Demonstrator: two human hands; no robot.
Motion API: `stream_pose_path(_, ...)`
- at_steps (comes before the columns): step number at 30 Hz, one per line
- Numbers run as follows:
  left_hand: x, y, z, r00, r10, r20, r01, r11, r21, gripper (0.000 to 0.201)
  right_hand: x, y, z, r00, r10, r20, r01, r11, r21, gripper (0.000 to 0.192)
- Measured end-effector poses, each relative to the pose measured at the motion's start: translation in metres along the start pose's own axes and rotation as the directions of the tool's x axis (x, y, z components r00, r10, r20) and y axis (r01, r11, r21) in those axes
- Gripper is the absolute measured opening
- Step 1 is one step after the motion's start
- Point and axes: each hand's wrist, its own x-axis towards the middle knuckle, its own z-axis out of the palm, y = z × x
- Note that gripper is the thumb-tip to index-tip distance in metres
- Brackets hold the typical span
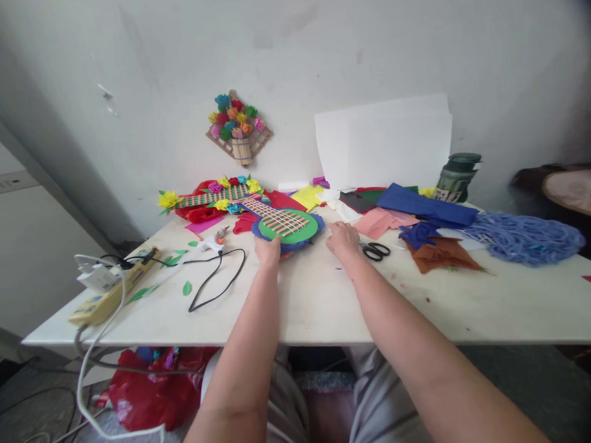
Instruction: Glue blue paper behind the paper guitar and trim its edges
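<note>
White table (328,311) w/ craft scraps: left hand (268,249) is pinching paper guitar (276,225) at frame center; right hand (342,238), fingers curled, is resting beside it. Best keeping guitar flat, grip light.

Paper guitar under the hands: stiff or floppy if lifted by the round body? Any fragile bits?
The paper guitar probably lifts light; it looks like layered card. Its long neck sticks out past the left hand, so it may sag. The flowers on the neck look delicate. Flat, so unlikely to roll.
</note>
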Motion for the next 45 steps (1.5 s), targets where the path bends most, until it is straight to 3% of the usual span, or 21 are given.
stream_pose_path(3,-0.004,0.007,-0.002,0.992,0.002,-0.126,0.01,0.995,0.097,0.063,0.002,0.007,-0.004,0.998,0.06,0.013,-0.06,0.998,-0.022,0.036)
stream_pose_path(7,-0.006,0.013,-0.006,0.993,0.074,-0.091,-0.061,0.988,0.141,0.063,0.005,0.02,-0.009,0.965,0.246,0.092,-0.237,0.967,-0.093,0.035)
stream_pose_path(11,-0.015,0.019,-0.009,0.965,0.219,-0.142,-0.133,0.88,0.455,0.075,0.008,0.032,-0.007,0.927,0.324,0.191,-0.305,0.945,-0.123,0.035)
stream_pose_path(17,-0.019,0.023,-0.014,0.916,0.4,-0.012,-0.313,0.734,0.603,0.072,0.009,0.041,-0.006,0.928,0.326,0.179,-0.309,0.944,-0.115,0.035)
stream_pose_path(21,-0.013,0.019,-0.018,0.892,0.428,0.144,-0.437,0.74,0.51,0.059,0.011,0.047,-0.009,0.901,0.381,0.206,-0.361,0.924,-0.128,0.037)
stream_pose_path(26,-0.012,0.017,-0.016,0.852,0.375,0.365,-0.494,0.807,0.324,0.042,0.012,0.05,-0.011,0.933,0.298,0.205,-0.27,0.951,-0.152,0.031)
stream_pose_path(30,-0.013,0.017,-0.014,0.859,0.301,0.414,-0.428,0.866,0.259,0.031,0.013,0.05,-0.01,0.935,0.279,0.217,-0.255,0.958,-0.132,0.03)
stream_pose_path(34,-0.01,0.014,-0.015,0.838,0.32,0.442,-0.444,0.87,0.213,0.025,0.013,0.048,-0.008,0.929,0.291,0.231,-0.278,0.957,-0.088,0.032)
stream_pose_path(45,0.002,0.006,-0.019,0.814,0.283,0.507,-0.4,0.906,0.137,0.03,0.013,0.036,-0.007,0.958,0.186,0.22,-0.196,0.98,0.022,0.042)
